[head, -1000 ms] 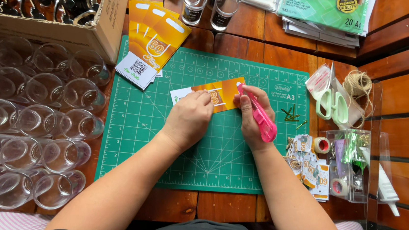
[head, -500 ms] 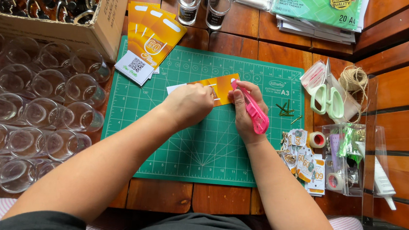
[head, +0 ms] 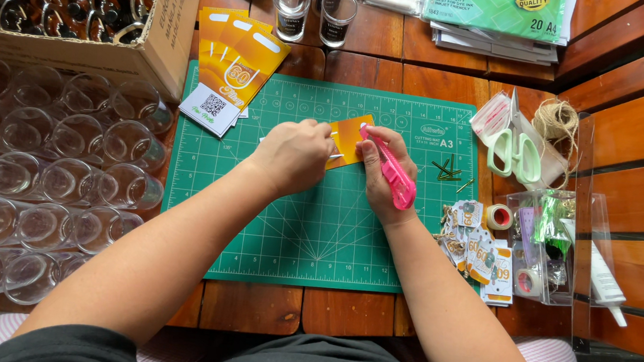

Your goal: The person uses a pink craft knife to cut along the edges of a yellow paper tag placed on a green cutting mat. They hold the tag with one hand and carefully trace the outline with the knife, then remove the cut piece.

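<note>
Both hands barely shifted, left hand (head: 293, 155) pinching orange card (head: 349, 138), right hand (head: 385, 175) gripping pink cutter (head: 394, 178)

A table of reddish-brown wooden planks (head: 373, 38) carried everything. A green cutting mat (head: 294, 233) lay flat across the middle of the frame. Rows of clear glass jars (head: 42, 180) lay on their sides along the left, below a cardboard box (head: 155, 42) in the upper left corner. Three small glasses (head: 314, 6) stood at top centre, a stack of paper packs (head: 500, 14) at upper right, and a clear plastic organiser (head: 545, 247) at right.
</note>
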